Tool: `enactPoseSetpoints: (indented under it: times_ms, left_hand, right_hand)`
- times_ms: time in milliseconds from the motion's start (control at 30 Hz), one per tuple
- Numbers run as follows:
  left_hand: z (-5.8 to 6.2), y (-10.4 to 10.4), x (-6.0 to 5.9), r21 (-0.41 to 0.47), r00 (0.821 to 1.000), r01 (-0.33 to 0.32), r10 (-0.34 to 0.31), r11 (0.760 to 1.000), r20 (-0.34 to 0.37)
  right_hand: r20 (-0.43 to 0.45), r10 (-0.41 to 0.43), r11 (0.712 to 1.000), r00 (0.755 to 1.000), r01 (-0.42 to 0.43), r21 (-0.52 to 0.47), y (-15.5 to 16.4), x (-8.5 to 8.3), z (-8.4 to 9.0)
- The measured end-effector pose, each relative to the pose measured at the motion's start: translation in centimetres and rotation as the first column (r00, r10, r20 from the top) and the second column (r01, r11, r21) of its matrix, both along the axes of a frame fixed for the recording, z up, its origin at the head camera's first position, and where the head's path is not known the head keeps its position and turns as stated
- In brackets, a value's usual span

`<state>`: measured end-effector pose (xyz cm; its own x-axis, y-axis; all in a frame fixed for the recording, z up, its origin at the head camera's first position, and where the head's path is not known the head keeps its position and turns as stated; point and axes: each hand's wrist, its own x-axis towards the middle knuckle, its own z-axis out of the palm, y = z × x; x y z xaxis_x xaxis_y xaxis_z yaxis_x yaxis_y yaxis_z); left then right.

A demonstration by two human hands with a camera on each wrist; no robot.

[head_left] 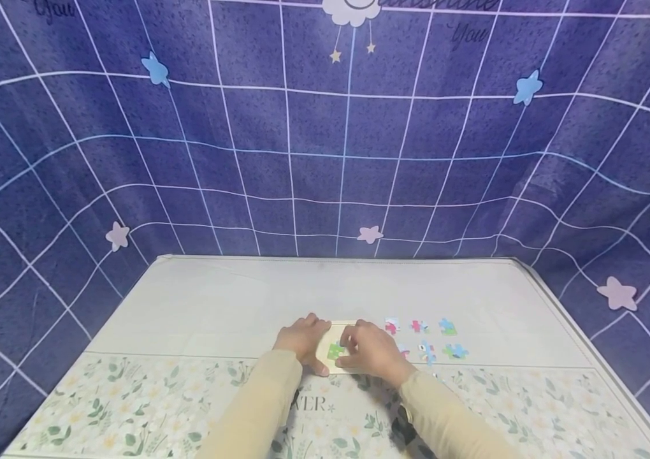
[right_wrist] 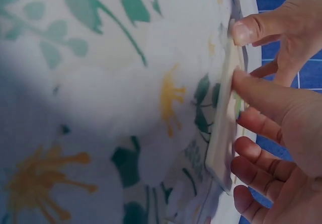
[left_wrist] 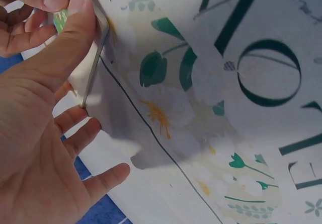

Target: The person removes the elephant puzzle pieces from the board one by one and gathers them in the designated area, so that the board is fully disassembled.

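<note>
Green piece (head_left: pixel 334 350) half hidden under both hands.

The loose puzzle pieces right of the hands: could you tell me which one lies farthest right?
The blue and green piece in the nearer row; the far row's green-blue piece sits slightly left of it.

Left hand (head_left: pixel 302 341) and right hand (head_left: pixel 372 349) meet, fingers curled, thumbs pressing.

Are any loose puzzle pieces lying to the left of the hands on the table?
No, in the head view the loose pieces all lie right of the hands; only bare tablecloth shows on the left.
</note>
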<state>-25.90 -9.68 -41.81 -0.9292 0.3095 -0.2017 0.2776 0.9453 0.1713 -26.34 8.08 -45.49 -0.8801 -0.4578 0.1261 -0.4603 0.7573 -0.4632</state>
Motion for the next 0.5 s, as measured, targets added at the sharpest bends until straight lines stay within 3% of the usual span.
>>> enactPoseSetpoints:
  times_ms: [267, 500]
  left_hand:
    - [-0.34, 0.06, 0.01, -0.006, 1.000, 0.001, -0.001, 1.000, -0.025]
    - [0.10, 0.12, 0.37, 0.006, 1.000, -0.008, 0.008, 1.000, -0.021]
  right_hand:
    - [0.038, 0.020, 1.000, 0.999, -0.021, 0.023, -0.05, -0.07, 0.51]
    - [0.057, 0.015, 1.000, 0.998, -0.016, 0.025, -0.04, 0.04, 0.58]
